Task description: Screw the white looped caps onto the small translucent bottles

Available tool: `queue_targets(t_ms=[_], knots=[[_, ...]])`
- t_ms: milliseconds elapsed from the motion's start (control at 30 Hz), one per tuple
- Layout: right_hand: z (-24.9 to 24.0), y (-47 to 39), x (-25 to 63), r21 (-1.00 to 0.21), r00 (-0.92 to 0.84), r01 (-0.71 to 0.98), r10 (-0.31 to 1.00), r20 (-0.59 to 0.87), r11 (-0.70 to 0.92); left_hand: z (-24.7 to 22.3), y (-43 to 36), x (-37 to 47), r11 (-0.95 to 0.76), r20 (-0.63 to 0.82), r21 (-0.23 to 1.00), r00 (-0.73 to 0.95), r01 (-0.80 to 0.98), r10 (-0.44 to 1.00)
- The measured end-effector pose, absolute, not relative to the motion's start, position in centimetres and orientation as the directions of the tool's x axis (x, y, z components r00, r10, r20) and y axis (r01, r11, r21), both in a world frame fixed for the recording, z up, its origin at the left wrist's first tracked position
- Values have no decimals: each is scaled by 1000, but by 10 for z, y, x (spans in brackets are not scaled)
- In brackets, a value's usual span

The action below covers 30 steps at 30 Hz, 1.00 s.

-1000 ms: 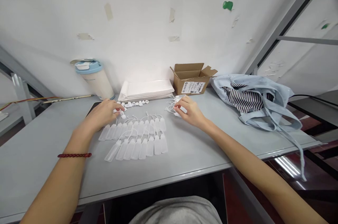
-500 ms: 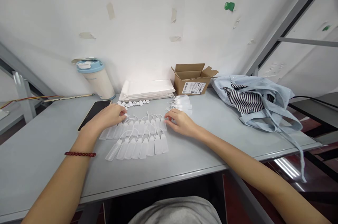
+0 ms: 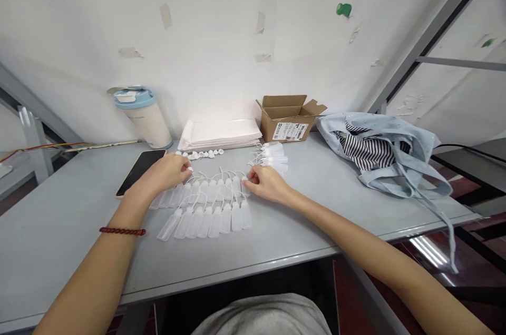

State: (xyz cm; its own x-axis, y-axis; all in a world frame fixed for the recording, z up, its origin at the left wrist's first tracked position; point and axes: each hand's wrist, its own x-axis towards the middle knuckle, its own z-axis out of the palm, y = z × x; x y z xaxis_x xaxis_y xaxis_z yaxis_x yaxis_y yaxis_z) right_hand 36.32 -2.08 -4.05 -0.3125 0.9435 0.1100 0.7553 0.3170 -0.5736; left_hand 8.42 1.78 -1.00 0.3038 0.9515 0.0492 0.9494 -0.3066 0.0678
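My left hand point(image 3: 171, 170) pinches a small white cap point(image 3: 190, 169) at its fingertips, above the left end of the bottle rows. At the right end of the back row, my right hand point(image 3: 266, 183) has its thumb and fingers closed on a translucent bottle point(image 3: 245, 187). Several similar bottles lie in two rows, the front row point(image 3: 203, 222) nearer the table edge, with thin loops at their tops. More white caps point(image 3: 205, 154) are lined up behind them. Another group of bottles point(image 3: 274, 153) lies behind my right hand.
A stack of white envelopes point(image 3: 221, 134) and an open cardboard box point(image 3: 290, 121) stand along the wall. At the left are a tumbler point(image 3: 148, 121) and a phone point(image 3: 140, 169). A light blue bag point(image 3: 379, 145) lies at the right, its strap over the table edge point(image 3: 292, 260).
My right hand has moved slightly left and its fingers have closed on the end bottle of the back row. My left hand has shifted slightly, and the cap shows more clearly at its fingertips.
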Motion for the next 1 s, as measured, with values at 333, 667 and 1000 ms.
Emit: queue_targets(t_ms=[333,667,1000], knots=[[-37,-22,367,-519,-306,806,951,44,283,2,1,112,-388,190,224,351,894,917],[-32,-25,373,-657,-271,654,927,258,374,15,-31,157,-347,194,694,300,631,934],[-38,-34,377,-354,-440,502,586,681,789,12,-39,170,-283,131,855,348,435,928]])
